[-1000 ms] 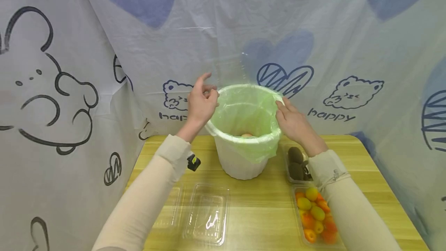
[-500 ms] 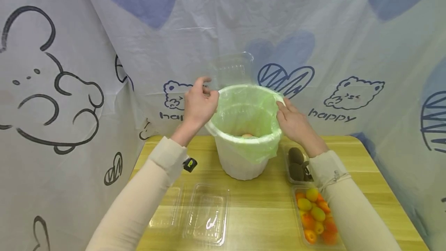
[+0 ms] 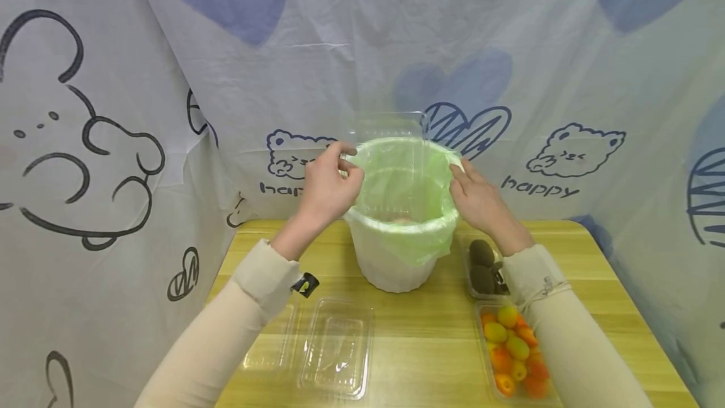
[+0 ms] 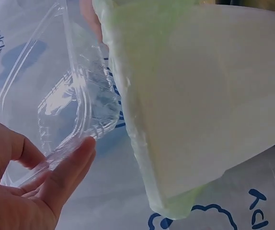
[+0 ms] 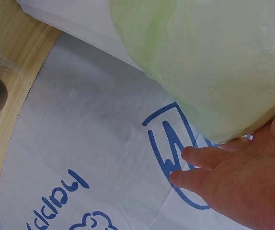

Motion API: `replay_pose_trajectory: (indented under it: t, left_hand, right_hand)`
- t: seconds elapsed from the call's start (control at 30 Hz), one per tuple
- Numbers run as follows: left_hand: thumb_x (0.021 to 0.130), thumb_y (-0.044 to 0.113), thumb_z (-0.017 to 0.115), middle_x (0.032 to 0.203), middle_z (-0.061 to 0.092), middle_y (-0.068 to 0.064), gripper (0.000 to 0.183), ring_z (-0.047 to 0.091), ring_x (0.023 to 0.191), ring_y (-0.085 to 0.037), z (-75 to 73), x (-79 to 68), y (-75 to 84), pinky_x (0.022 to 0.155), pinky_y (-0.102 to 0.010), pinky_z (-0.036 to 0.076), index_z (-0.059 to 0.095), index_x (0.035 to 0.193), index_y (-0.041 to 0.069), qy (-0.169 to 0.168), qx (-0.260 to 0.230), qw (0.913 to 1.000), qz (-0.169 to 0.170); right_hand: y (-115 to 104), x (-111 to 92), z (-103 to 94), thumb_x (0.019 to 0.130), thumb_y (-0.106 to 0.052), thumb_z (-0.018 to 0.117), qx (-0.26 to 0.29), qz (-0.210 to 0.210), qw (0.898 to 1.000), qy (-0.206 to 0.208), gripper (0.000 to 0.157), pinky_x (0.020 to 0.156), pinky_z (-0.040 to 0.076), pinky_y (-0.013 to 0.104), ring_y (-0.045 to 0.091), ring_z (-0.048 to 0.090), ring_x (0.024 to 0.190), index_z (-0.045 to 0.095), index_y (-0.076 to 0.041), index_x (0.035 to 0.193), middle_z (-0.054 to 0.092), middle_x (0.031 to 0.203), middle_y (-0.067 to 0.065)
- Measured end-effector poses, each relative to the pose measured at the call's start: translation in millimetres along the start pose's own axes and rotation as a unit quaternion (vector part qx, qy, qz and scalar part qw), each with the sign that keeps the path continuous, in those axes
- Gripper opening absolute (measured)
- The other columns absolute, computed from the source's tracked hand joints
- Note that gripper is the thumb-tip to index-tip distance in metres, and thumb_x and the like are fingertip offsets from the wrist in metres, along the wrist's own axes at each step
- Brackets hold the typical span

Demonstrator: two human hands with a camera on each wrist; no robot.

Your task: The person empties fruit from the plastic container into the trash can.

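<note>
Clear, rectangular, thin plastic container hangs above the mouth of a round white bin with a pale green plastic liner, its edge pinched in the left hand while the right hand grips the rim. A light pinch should keep it from buckling or snagging the liner. Compared with half a second ago, left hand and container sit lower.

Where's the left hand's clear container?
Head view, centre: the clear container is over the mouth of the green-lined white bin, pinched by the left hand, left of the right hand.
</note>
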State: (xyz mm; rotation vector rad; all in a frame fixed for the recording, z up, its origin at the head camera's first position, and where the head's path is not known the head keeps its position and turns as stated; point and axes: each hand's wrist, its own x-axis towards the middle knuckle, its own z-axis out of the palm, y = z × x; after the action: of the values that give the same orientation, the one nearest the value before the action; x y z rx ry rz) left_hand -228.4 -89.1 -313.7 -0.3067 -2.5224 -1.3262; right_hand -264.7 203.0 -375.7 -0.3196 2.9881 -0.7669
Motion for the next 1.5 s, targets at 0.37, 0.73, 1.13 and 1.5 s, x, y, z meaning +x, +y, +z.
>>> replay_pose_trajectory:
  t: [0.37, 0.73, 1.13, 1.5]
  left_hand:
    - [0.088, 0.006, 0.055, 0.096, 0.075, -0.01, 0.044, 0.067, 0.063, -0.02, -6.5, -20.7, 5.5, 0.055, -0.032, 0.055, 0.064, 0.132, 0.005, -0.021, -0.001, 0.9998, 0.001]
    - [0.09, 0.006, 0.056, 0.094, 0.076, -0.009, 0.042, 0.069, 0.064, -0.018, -6.3, -49.0, 7.3, 0.053, -0.031, 0.057, 0.064, 0.131, 0.005, -0.039, 0.004, 0.9992, -0.002]
    - [0.09, 0.004, 0.058, 0.098, 0.078, -0.013, 0.043, 0.059, 0.048, -0.012, 5.6, -82.4, 4.8, 0.042, -0.026, 0.05, 0.064, 0.133, 0.004, -0.078, -0.034, 0.9962, -0.017]
    - [0.09, 0.003, 0.059, 0.102, 0.078, -0.014, 0.044, 0.072, 0.07, -0.013, 18.2, -104.5, -6.4, 0.052, -0.027, 0.059, 0.064, 0.134, 0.004, -0.12, -0.043, 0.9912, -0.037]
  right_hand:
    - [-4.1, -0.4, 0.2, 0.111, -0.042, 0.009, 0.003, -0.002, 1.0, 0.002, 0.067, 0.131, 0.012, 0.066, 0.048, 0.01, 0.162, 0.017, -0.009, 0.169, 0.0, 0.178, 0.016]
    - [-4.7, -1.7, 0.4, 0.111, -0.042, 0.01, 0.002, 0.002, 1.0, 0.004, 0.067, 0.131, 0.012, 0.067, 0.048, 0.01, 0.162, 0.017, -0.009, 0.169, -0.001, 0.178, 0.015]
    - [-5.0, -2.6, 0.1, 0.111, -0.044, 0.008, 0.003, 0.003, 1.0, -0.004, 0.067, 0.131, 0.01, 0.067, 0.048, 0.007, 0.162, 0.014, -0.012, 0.17, -0.004, 0.178, 0.013]
    - [-4.7, -2.3, -0.8, 0.112, -0.042, 0.011, 0.004, -0.001, 1.0, -0.002, 0.066, 0.13, 0.011, 0.068, 0.051, 0.009, 0.161, 0.016, -0.011, 0.17, -0.003, 0.178, 0.014]
